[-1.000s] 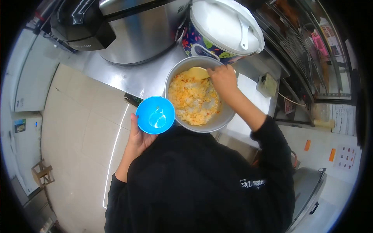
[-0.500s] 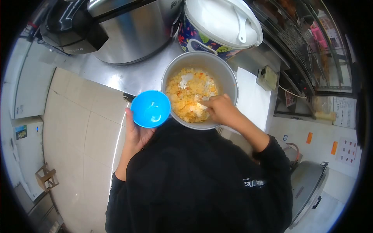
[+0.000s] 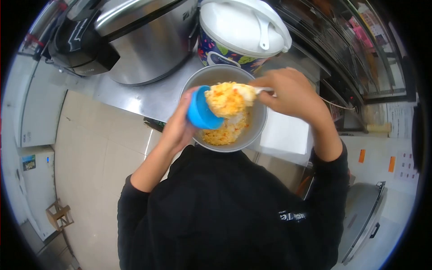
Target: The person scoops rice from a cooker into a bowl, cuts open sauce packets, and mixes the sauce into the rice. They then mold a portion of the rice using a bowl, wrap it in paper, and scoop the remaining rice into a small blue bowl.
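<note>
In my left hand (image 3: 176, 127) is a blue bowl (image 3: 203, 112), tilted on its side over the left part of a round metal pot (image 3: 261, 119). My right hand (image 3: 288, 92) grips the pale handle of a rice paddle (image 3: 264, 90), its blade covered by a heaped load of yellow rice (image 3: 227, 100) with orange bits. That load overlaps the bowl's mouth in this view. More of the same rice (image 3: 225, 134) lies in the bottom of the pot beneath.
A large steel rice cooker (image 3: 148, 49) stands at the back left of the metal counter (image 3: 121, 92). Behind the pot is a patterned cooker (image 3: 229, 47) with a white lid and a paddle on it. White paper (image 3: 285, 135) lies to the right, near a glass display case (image 3: 360, 58).
My right hand has risen out of the pot with a paddle load of rice. My left hand has brought the bowl rightward over the pot and tipped it toward the paddle.
</note>
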`<state>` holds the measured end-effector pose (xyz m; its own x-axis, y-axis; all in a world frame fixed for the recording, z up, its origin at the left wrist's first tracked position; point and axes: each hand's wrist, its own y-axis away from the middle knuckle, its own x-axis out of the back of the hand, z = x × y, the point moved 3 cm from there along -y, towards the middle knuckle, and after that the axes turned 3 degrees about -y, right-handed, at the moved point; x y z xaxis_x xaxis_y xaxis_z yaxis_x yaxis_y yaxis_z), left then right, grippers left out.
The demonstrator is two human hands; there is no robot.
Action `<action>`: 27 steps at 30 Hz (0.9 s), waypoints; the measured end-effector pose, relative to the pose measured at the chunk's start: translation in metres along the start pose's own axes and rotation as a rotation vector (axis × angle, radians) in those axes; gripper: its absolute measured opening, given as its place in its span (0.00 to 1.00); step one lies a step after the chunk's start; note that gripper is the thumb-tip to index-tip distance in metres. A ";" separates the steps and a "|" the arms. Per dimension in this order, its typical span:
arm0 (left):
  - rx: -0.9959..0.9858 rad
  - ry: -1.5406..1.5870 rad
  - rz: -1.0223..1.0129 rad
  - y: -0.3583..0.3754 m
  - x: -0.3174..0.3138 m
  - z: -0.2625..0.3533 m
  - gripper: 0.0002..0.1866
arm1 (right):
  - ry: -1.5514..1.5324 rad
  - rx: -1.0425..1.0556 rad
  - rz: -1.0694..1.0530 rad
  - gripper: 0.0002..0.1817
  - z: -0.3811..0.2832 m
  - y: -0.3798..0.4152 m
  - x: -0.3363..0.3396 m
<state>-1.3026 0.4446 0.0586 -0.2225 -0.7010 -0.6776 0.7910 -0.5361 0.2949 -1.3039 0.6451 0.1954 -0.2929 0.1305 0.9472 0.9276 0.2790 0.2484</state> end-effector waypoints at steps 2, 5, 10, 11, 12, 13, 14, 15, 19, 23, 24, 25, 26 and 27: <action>0.163 0.153 -0.077 -0.010 -0.017 -0.019 0.29 | 0.345 0.078 0.117 0.11 -0.028 -0.005 -0.014; 0.228 0.259 -0.064 -0.029 -0.012 -0.040 0.28 | 0.724 0.163 0.158 0.09 -0.061 -0.009 -0.045; 0.222 0.377 -0.076 -0.028 -0.006 -0.028 0.28 | 0.644 0.192 0.513 0.12 -0.057 0.021 -0.028; 0.210 0.364 -0.073 -0.026 -0.006 -0.024 0.28 | 0.617 0.195 0.550 0.11 -0.059 0.029 -0.026; 0.198 0.353 -0.076 -0.025 -0.007 -0.020 0.28 | 0.589 0.197 0.587 0.10 -0.059 0.034 -0.025; 0.191 0.338 -0.081 -0.025 -0.009 -0.016 0.29 | 0.547 0.228 0.627 0.10 -0.057 0.033 -0.027; 0.188 0.320 -0.086 -0.023 -0.010 -0.013 0.29 | 0.503 0.254 0.666 0.10 -0.053 0.030 -0.032; 0.166 0.288 -0.074 -0.021 -0.010 -0.009 0.28 | 0.461 0.280 0.707 0.10 -0.050 0.029 -0.033; 0.056 0.156 0.009 -0.005 0.016 0.013 0.26 | 0.396 0.051 0.656 0.07 -0.023 0.039 -0.018; -0.050 0.093 0.054 0.003 0.044 0.027 0.25 | 0.426 0.044 0.618 0.03 0.021 -0.039 -0.127; -0.049 0.111 0.064 0.005 0.044 0.026 0.25 | 0.403 0.114 0.667 0.04 0.014 -0.053 -0.142; -0.051 0.130 0.074 0.006 0.044 0.026 0.26 | 0.379 0.186 0.717 0.04 0.006 -0.061 -0.150; -0.056 0.150 0.085 0.006 0.045 0.027 0.26 | 0.348 0.256 0.672 0.04 -0.001 -0.056 -0.152; -0.063 0.158 0.097 0.006 0.047 0.026 0.27 | 0.316 0.326 0.626 0.03 -0.014 -0.044 -0.153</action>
<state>-1.3232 0.3962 0.0455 -0.0546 -0.6626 -0.7470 0.8393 -0.4357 0.3251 -1.2964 0.5995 0.0426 0.3888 0.0923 0.9167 0.7693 0.5149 -0.3782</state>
